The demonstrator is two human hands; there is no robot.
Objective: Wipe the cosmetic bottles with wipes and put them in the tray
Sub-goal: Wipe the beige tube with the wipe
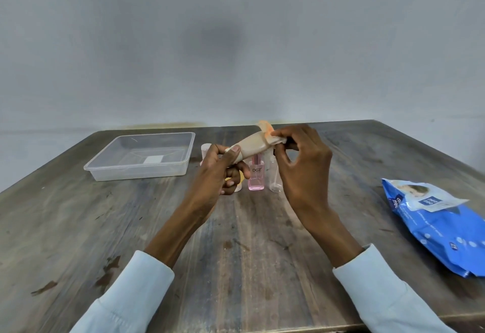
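1. Left grip (220, 167) pinches the beige tube (252, 147) held over the worktop (262, 254); right grip (301, 159) pinches the wipe (278, 140) at its orange cap.
2. Tray (141, 172) sits bare (far left); wiping underway.
3. Next: carry tube there; pink bottle (256, 175) waits.

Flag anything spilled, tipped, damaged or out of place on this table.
Nothing stands out. The tray sits flat, the pink bottle and clear bottle stand upright, and the wipes pack lies opened. No spills show; the table is just worn.
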